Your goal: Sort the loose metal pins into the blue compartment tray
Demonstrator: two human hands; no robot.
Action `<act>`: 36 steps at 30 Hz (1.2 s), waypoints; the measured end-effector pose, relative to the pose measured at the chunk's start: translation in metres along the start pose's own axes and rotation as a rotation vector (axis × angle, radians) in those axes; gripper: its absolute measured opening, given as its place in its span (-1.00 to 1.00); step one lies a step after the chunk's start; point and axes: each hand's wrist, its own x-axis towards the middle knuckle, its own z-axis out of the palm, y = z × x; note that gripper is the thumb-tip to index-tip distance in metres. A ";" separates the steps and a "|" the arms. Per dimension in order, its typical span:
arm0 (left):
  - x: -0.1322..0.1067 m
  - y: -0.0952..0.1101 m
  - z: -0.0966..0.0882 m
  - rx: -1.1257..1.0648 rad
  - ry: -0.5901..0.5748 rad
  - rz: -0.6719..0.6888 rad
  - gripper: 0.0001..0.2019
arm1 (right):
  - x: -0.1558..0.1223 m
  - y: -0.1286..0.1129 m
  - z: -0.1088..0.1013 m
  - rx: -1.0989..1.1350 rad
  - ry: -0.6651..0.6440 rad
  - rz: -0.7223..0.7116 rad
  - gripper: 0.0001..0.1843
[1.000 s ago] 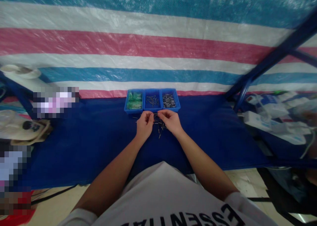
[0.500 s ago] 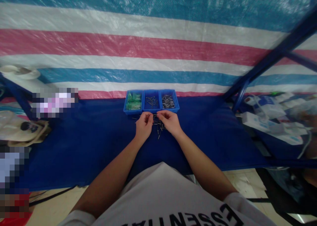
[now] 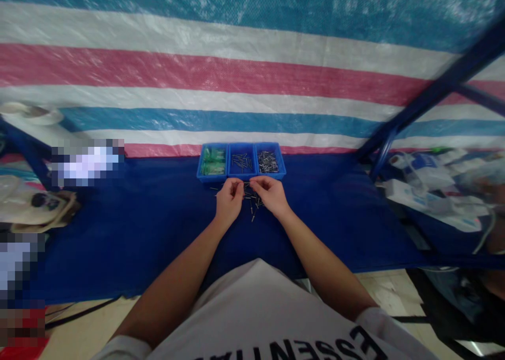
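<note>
My left hand (image 3: 229,199) and my right hand (image 3: 271,194) are close together, just in front of the blue bins. Thumb and fingers are pinched in each. Between the fingertips runs a thin metal pin (image 3: 246,182), one end at each hand; its exact kind is too small to make out. Below and between my hands lie several loose thin metal pins (image 3: 253,210) on the blue table. The left bin (image 3: 213,179) holds green packets (image 3: 213,161). In the middle bin (image 3: 236,175) are dark pins (image 3: 241,162), and the right bin (image 3: 281,165) has shorter silvery pieces (image 3: 267,162).
The blue table (image 3: 158,223) runs left to right against a striped plastic sheet (image 3: 236,76). At the right stand a blue metal frame (image 3: 426,102) and white boxes (image 3: 406,191). A white roll (image 3: 43,123) and a bag-like bundle (image 3: 35,207) are at the left.
</note>
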 end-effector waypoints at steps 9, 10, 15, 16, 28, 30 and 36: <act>0.000 -0.002 0.001 -0.008 0.002 -0.006 -0.81 | -0.001 -0.003 -0.001 -0.011 -0.006 -0.013 -0.70; 0.000 -0.002 0.001 -0.009 0.002 -0.008 -0.81 | -0.001 -0.003 -0.001 -0.012 -0.006 -0.013 -0.69; 0.000 -0.002 0.000 -0.003 -0.003 -0.009 -0.81 | -0.001 -0.003 -0.001 -0.004 0.001 -0.008 -0.69; 0.000 -0.001 0.000 -0.002 -0.006 -0.008 -0.81 | -0.001 -0.003 -0.001 -0.006 0.000 -0.007 -0.70; -0.001 0.006 -0.002 0.030 -0.021 -0.011 -0.73 | -0.002 -0.003 -0.001 -0.005 -0.018 0.010 -0.68; -0.002 0.007 -0.002 0.030 -0.019 -0.012 -0.72 | -0.001 -0.003 -0.001 0.006 -0.016 0.009 -0.69; -0.001 0.003 -0.001 -0.011 -0.008 -0.018 -0.75 | -0.001 -0.004 -0.001 0.019 0.001 0.017 -0.70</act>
